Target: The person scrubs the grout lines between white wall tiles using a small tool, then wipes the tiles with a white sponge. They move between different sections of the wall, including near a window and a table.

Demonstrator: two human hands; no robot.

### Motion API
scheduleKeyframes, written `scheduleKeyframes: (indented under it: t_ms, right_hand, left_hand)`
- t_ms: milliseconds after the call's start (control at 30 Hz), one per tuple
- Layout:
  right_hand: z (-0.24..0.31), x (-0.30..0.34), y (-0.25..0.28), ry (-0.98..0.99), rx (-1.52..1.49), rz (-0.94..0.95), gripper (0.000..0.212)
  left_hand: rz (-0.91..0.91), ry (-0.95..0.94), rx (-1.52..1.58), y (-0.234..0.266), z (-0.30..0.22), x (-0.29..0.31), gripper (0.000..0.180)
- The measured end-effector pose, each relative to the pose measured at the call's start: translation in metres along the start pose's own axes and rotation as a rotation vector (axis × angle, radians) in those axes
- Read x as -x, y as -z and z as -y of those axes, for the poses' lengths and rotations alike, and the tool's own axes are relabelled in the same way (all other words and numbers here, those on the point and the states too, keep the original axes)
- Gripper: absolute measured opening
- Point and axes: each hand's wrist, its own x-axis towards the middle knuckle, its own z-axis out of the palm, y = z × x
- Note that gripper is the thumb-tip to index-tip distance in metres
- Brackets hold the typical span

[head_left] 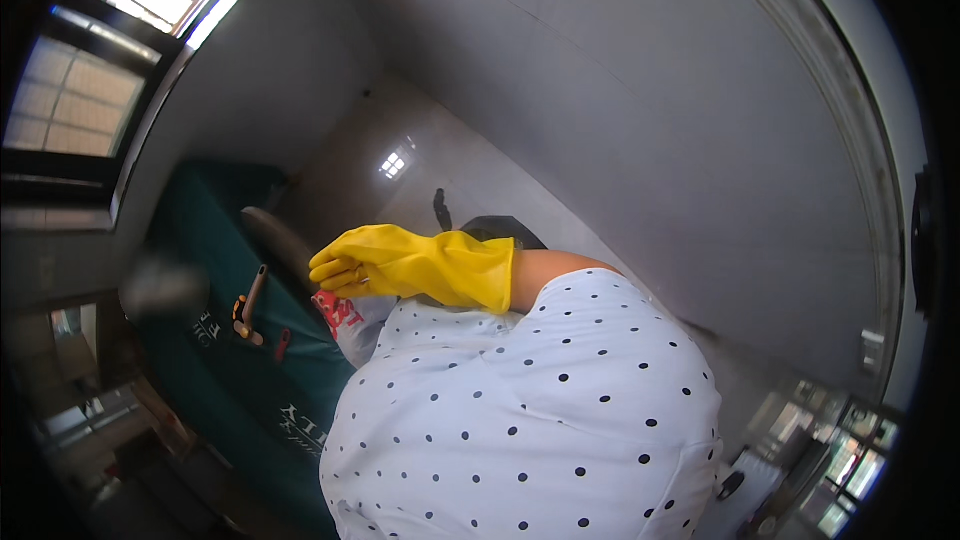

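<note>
Up at ten o'clock, a window (pixel 70 100) lets in bright light. Below it, at about nine o'clock, a dark green cloth (pixel 210 240) covers something big. A small tool with a wooden handle (pixel 250 302) lies on the cloth, and a little red thing lies just beside it.

Near the middle sits a white bag (pixel 350 325) with red print on it. It rests against the green cloth, at the eight o'clock side of the glove. The person's right hand (pixel 375 262) wears a yellow rubber glove and reaches toward nine o'clock. The view is tilted, so it may be the other hand, but it looks like the right one. Its fingers (pixel 335 270) are curled shut, and they seem to pinch the top of the white bag. The other hand cannot be seen.

At five o'clock, a white sleeve with black dots (pixel 520 410) fills the lower part of the view. A plain grey wall (pixel 650 120) runs behind, toward two o'clock.

The step in hand looks like taking hold of the bag. Moving it would call for a firm grip, because thin bags slip in rubber gloves.
</note>
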Motion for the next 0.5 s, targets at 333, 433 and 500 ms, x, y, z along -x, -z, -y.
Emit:
scheduleKeyframes:
  t_ms: [333, 433, 500]
  right_hand:
    - [-0.043, 0.006, -0.004, 0.19, -0.049, 0.157, 0.053]
    - [-0.081, -0.008, 0.019, 0.467, -0.189, 0.395, 0.051]
    - [-0.066, -0.004, 0.005, 0.118, -0.152, 0.098, 0.055]
  left_hand:
    - [0.148, -0.131, -0.068, 0.001, -0.011, -0.026, 0.045]
    - [0.215, -0.156, -0.042, -0.02, -0.018, -0.028, 0.045]
    - [0.208, -0.157, -0.032, -0.022, -0.016, -0.03, 0.045]
